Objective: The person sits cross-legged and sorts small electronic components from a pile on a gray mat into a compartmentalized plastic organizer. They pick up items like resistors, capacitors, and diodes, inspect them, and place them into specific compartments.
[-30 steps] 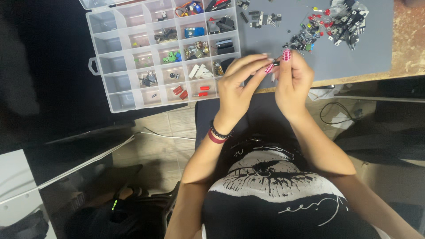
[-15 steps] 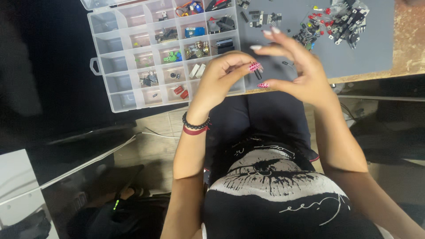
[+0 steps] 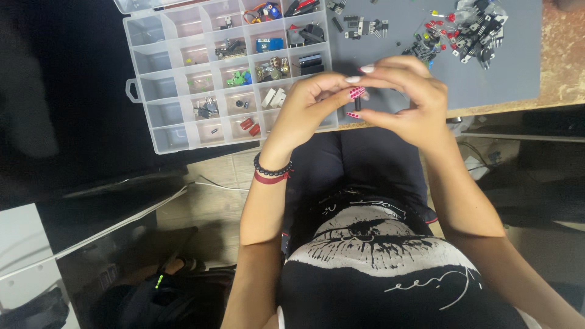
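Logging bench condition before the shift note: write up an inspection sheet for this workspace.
Surface: grey mat on a worn wooden bench edge.
Job's things: small dark component, pinched between both hands; its type is too small to tell.
Clutter: clear compartment organiser open, some cells filled, left cells bare; loose pile of small electronic parts on the mat.
Hands: left hand and right hand raised together in front of the bench edge, fingertips meeting on the component.
Cables: thin white cable on the floor below; wires under the bench at right.
Surroundings: tiled floor, dark bag lower left.
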